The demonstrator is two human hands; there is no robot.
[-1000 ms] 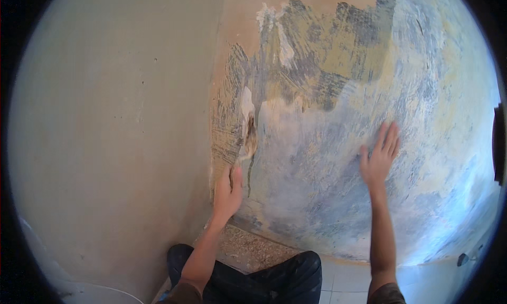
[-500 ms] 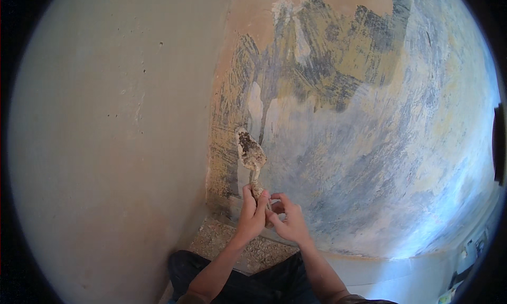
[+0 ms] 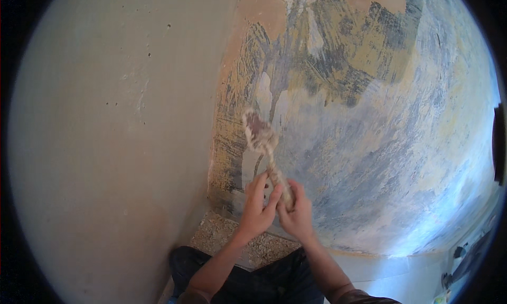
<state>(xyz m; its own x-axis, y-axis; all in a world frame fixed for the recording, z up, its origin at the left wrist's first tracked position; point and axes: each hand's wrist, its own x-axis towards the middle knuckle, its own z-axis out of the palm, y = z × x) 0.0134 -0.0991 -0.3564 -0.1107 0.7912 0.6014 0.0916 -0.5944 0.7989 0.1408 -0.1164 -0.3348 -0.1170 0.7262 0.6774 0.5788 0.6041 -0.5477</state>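
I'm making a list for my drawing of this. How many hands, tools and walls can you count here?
Hands: 2, the left hand and the right hand, both gripping the tool's handle
Plaster-caked scraping tool with a crusty blade: 1
Walls: 2, the plain beige wall and the scraped blue and yellow wall
Total: 5

Blue-grey streaked wall [image 3: 380,145], crusted beige scraper [image 3: 261,138]

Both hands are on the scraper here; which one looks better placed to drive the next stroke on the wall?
Probably the right hand: it wraps the scraper handle's end. The left hand only rests fingers along the handle, guiding, with the blade held off the scraped wall.
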